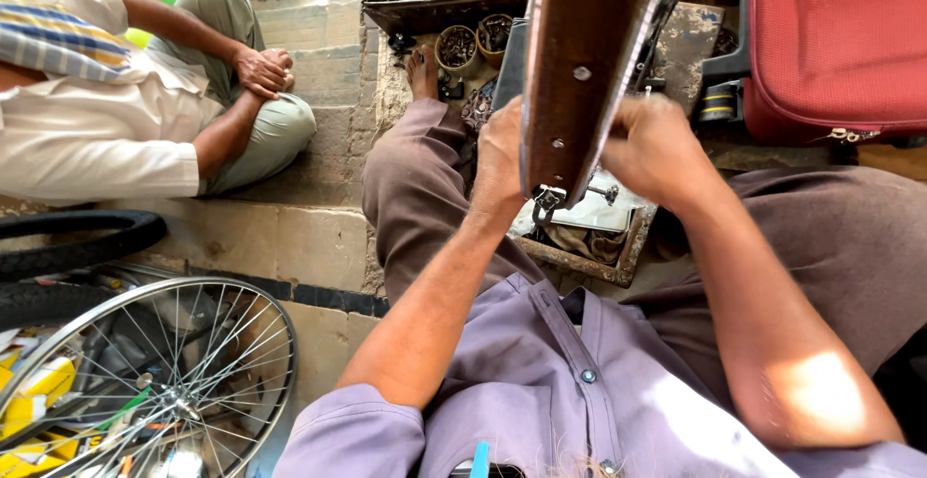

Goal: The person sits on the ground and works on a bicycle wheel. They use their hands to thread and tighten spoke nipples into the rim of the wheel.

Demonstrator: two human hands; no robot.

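While the left hand (499,154) grips the brown metal bar (579,63), the right hand (655,150) pinches its lower end.

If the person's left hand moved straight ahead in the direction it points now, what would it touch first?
The left hand already rests against the edge of the long brown panel and points up along it. Beyond it, probably the small round tins of metal parts, though depth is unclear.
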